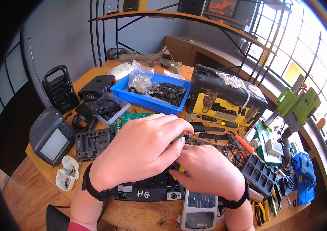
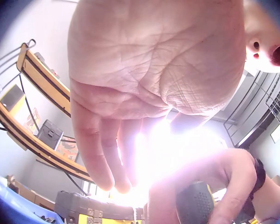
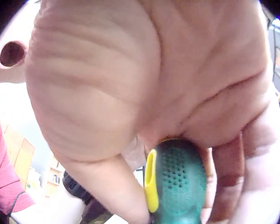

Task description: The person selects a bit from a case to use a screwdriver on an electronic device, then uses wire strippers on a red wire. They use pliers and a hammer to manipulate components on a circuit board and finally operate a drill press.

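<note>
In the head view, my left hand (image 1: 144,144) arches over the bench, its thumb beside my right hand (image 1: 209,167). The left wrist view shows its palm (image 2: 154,60) with fingers loosely bent; strong glare covers part of them, and no held thing is visible. My right hand (image 3: 130,84) grips a green handle (image 3: 179,182) with a yellow edge; its far end is out of sight. Beneath both hands lies a black device casing (image 1: 153,190) marked HQ, partly covered by them. A green circuit board (image 1: 132,116) shows behind the left hand.
A blue tray (image 1: 144,101) of parts and a black-yellow toolbox (image 1: 225,102) stand behind. At left are a small screen device (image 1: 53,138) and a white case (image 1: 66,181). A clear-lidded box (image 1: 199,211), black compartment tray (image 1: 259,175) and green drill (image 1: 298,106) are right.
</note>
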`<state>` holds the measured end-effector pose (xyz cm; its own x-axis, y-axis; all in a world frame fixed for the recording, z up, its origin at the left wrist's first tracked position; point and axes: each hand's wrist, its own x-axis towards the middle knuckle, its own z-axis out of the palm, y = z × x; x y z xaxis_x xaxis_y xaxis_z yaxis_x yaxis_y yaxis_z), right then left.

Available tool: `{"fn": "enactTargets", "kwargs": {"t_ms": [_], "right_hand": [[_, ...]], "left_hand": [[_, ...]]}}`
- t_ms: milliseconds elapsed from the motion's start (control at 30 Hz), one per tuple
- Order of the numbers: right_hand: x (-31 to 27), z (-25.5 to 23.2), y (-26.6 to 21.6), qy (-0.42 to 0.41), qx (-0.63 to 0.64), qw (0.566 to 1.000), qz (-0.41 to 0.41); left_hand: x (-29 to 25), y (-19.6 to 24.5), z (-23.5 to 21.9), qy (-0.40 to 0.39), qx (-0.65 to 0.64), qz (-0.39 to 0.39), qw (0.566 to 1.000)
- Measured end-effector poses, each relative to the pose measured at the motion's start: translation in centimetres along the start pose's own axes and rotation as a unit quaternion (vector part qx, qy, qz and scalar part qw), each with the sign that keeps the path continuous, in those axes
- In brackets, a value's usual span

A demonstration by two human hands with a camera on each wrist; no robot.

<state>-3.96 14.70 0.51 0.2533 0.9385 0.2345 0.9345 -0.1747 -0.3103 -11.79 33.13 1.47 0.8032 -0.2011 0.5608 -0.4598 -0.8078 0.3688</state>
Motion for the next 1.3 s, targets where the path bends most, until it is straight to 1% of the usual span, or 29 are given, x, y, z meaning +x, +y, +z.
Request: {"fn": "enactTargets", "kwargs": {"t_ms": [67, 167, 233, 267, 333, 367, 400, 467, 500, 533, 600, 633, 700, 733, 767, 800, 867, 933, 967, 1033, 1067, 1133, 1167, 1300], "right_hand": [[-0.1, -0.3, -0.1, -0.013, -0.012, 1.000, -0.005], [-0.5, -0.6, -0.2, -0.020, 0.022, 1.000, -0.010], [-0.6, -0.6, -0.4, -0.057, -0.024, 0.997, 0.055], [-0.5, -0.6, -0.6, -0.054, -0.026, 0.997, 0.055], [-0.1, -0.6, -1.0, -0.065, -0.100, 0.984, 0.134], [-0.4, -0.3, -0.1, -0.038, -0.060, 0.995, 0.073], [-0.8, 0.0, 0.3, 0.018, -0.015, 1.000, -0.013], [-0.9, -0.4, -0.3, -0.023, -0.002, 1.000, -0.014], [-1.0, -0.2, -0.4, -0.027, 0.001, 1.000, -0.016], [-0.9, -0.2, -0.3, -0.080, -0.021, 0.997, -0.003], [-1.0, 0.6, -0.1, -0.044, -0.017, 0.999, 0.004], [-0.6, 0.6, -0.4, -0.042, -0.019, 0.999, 0.004], [-0.1, 0.5, -0.9, -0.077, -0.079, 0.986, 0.124], [-0.2, 0.5, -0.7, -0.075, -0.080, 0.986, 0.123], [-0.7, 0.6, -0.2, -0.030, -0.036, 0.998, 0.047], [-1.0, 0.5, 0.1, 0.014, 0.009, 0.999, -0.029], [-1.1, 0.3, 0.0, 0.003, 0.007, 0.999, -0.038], [-0.7, 0.6, 0.0, -0.076, -0.040, 0.996, 0.007], [-0.5, 0.8, -0.2, -0.075, -0.041, 0.996, 0.007], [0.1, 1.2, -0.6, -0.078, -0.099, 0.981, 0.149], [-0.1, 1.1, -0.3, -0.077, -0.100, 0.981, 0.149], [-0.8, 0.6, 0.7, 0.008, -0.024, 1.000, 0.006], [-0.9, 0.2, 0.6, 0.003, -0.016, 1.000, -0.011], [-0.7, 1.1, 0.7, -0.029, -0.022, 0.999, -0.006]], "left_hand": [[0.0, 0.1, 0.0, 0.000, 0.004, -0.001, 1.000], [0.1, 0.3, -0.2, -0.006, -0.005, -0.009, 1.000], [0.2, 0.6, -0.3, -0.021, -0.011, -0.032, 0.999], [0.2, 0.6, -0.3, -0.021, -0.010, -0.028, 0.999], [0.1, 0.6, -0.3, -0.026, -0.001, -0.027, 0.999], [0.1, 0.7, -0.3, -0.017, 0.001, -0.027, 0.999], [0.1, 0.8, -0.2, -0.009, -0.006, -0.031, 0.999], [0.1, 0.7, 0.1, 0.006, 0.001, -0.021, 1.000], [0.2, 0.9, 0.0, -0.002, -0.004, -0.031, 1.000], [0.2, 1.0, 0.0, 0.001, -0.009, -0.023, 1.000], [0.1, 1.1, 0.0, -0.016, 0.000, -0.038, 0.999], [0.1, 1.1, 0.1, -0.015, 0.005, -0.029, 0.999], [0.1, 1.1, 0.1, -0.020, 0.003, -0.019, 1.000], [0.1, 1.1, 0.1, -0.024, 0.000, -0.012, 1.000], [0.0, 1.0, 0.2, -0.029, 0.002, -0.009, 1.000], [0.0, 1.0, 0.2, -0.028, 0.004, -0.007, 1.000], [0.0, 1.1, 0.2, -0.044, 0.001, -0.025, 0.999], [0.0, 0.9, 0.3, -0.044, 0.004, -0.023, 0.999], [0.0, 0.9, 0.4, -0.043, 0.008, -0.022, 0.999], [0.0, 0.9, 0.3, -0.045, 0.009, -0.020, 0.999], [0.1, 0.9, 0.3, -0.048, 0.008, -0.019, 0.999], [0.1, 1.0, 0.2, -0.044, 0.010, -0.026, 0.999], [0.1, 1.1, 0.1, -0.039, 0.012, -0.034, 0.999], [0.1, 1.0, 0.2, -0.041, 0.016, -0.029, 0.999]]}}
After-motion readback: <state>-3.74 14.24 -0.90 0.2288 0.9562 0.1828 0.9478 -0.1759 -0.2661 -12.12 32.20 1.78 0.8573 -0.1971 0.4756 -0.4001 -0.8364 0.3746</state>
